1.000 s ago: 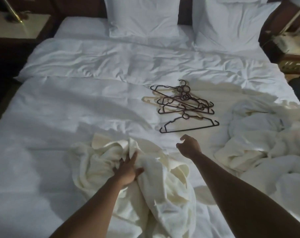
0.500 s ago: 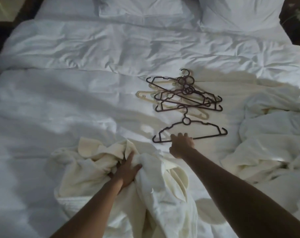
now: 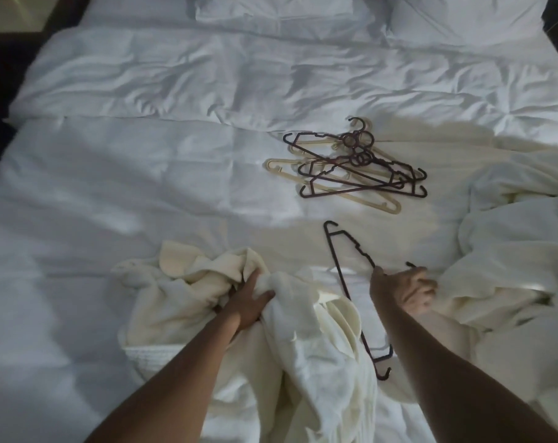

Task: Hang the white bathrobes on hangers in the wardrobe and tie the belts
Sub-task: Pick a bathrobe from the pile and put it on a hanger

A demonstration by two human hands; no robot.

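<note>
A crumpled white bathrobe [image 3: 306, 340] lies on the bed in front of me. My left hand [image 3: 248, 298] grips a fold of its cloth. My right hand [image 3: 405, 289] holds a dark hanger [image 3: 344, 276] near its hook, and the hanger is turned on end, its lower tip over the robe's right edge. A pile of several dark and cream hangers [image 3: 351, 164] lies further up the bed. A second heap of white bathrobe cloth [image 3: 511, 270] sits at the right.
The bed [image 3: 111, 187] has a white duvet folded back across its upper half. Pillows [image 3: 284, 11] lie at the head. A dark bedside area [image 3: 2, 33] shows at the top left.
My right hand reached the nearest dark hanger, closed on it, pulled it toward me and turned it on end. My left hand kept hold of the robe. The camera tilted further down.
</note>
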